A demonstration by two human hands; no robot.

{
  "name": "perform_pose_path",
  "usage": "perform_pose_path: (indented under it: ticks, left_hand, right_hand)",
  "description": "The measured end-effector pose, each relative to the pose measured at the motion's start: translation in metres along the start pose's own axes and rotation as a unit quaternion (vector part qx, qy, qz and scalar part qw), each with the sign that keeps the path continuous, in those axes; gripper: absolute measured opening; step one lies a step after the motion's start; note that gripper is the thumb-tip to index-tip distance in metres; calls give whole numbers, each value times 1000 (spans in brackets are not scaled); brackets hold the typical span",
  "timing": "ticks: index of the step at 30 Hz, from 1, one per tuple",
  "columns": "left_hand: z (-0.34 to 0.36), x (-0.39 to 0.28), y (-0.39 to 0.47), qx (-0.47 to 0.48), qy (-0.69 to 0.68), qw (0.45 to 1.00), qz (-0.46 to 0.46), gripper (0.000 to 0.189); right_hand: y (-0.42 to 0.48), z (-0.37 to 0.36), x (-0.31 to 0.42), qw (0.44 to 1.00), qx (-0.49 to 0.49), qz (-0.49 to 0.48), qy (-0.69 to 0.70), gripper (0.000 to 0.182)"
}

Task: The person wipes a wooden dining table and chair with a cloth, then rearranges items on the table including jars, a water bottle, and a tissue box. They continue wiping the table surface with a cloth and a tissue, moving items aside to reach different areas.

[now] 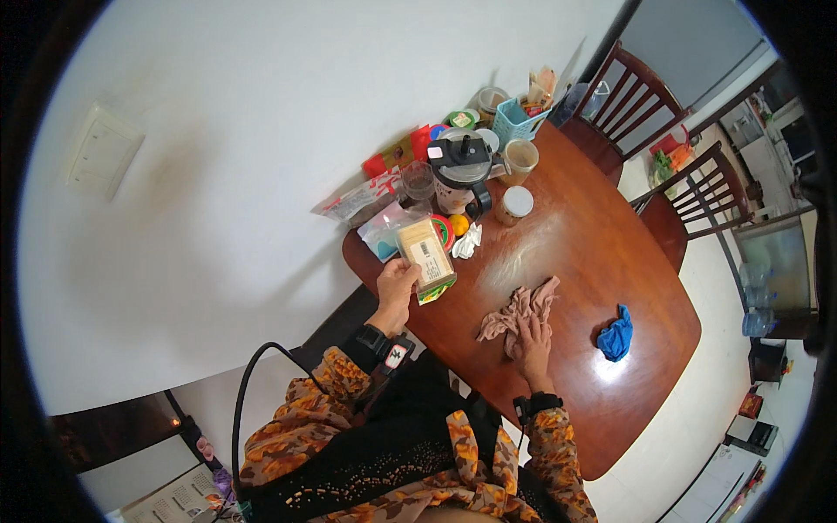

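My left hand point(396, 286) grips a clear plastic package point(425, 255) with a printed label, near the table's wall-side edge. A green and yellow packet point(436, 292) shows at the package's lower end. My right hand point(534, 341) rests with spread fingers on a crumpled pinkish-brown cloth point(520, 310) on the wooden table point(575, 248). A bunched blue cloth point(615, 335) lies to the right of that hand. Beyond the package are a crumpled white tissue point(467, 242), an orange fruit point(460, 225) and a red and green round lid point(444, 231).
A lidded pitcher point(458, 171), a white-lidded jar point(516, 205), an open-topped jar point(520, 161), a glass point(417, 180) and a light-blue basket point(516, 122) crowd the table's wall side. Two wooden chairs point(624, 108) stand along the far edge. A black cable point(243, 386) loops beside my left arm.
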State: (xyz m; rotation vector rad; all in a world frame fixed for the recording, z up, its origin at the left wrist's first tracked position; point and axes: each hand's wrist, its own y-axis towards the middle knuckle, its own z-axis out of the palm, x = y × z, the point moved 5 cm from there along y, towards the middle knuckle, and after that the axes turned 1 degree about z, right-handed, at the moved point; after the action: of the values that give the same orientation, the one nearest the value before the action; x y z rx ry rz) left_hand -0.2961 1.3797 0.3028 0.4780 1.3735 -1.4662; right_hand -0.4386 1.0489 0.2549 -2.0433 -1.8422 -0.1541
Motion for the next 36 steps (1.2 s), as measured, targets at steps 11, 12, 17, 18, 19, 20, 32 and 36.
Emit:
perform_pose_path:
  ticks: [11, 12, 17, 18, 19, 20, 32, 36]
  left_hand:
    - [-30, 5, -52, 66, -60, 995, 54, 28]
    - [-31, 12, -57, 56, -50, 997, 24, 28]
    - [-24, 44, -88, 101, -22, 994, -46, 32]
    - [-19, 53, -94, 104, -1, 993, -63, 32]
    - [-13, 61, -100, 115, 2, 991, -63, 32]
    - [-7, 70, -106, 119, 10, 990, -76, 31]
    - [52, 152, -130, 111, 109, 973, -168, 28]
    - [64, 153, -130, 116, 91, 976, -162, 25]
  right_hand:
    - [5, 4, 3, 998, -20, -54, 2, 74]
    - [4, 4, 3, 999, -13, -53, -2, 73]
    - [-10, -1, 2, 996, 2, -86, 8, 68]
    - [-14, 0, 2, 996, 7, -90, -19, 72]
    - [-19, -1, 2, 993, -6, -116, -23, 70]
    - [-24, 0, 1, 992, 10, -123, -23, 67]
    - [-87, -22, -52, 990, -28, -139, -25, 43]
    - [-112, -35, -80, 995, -88, -41, 20, 34]
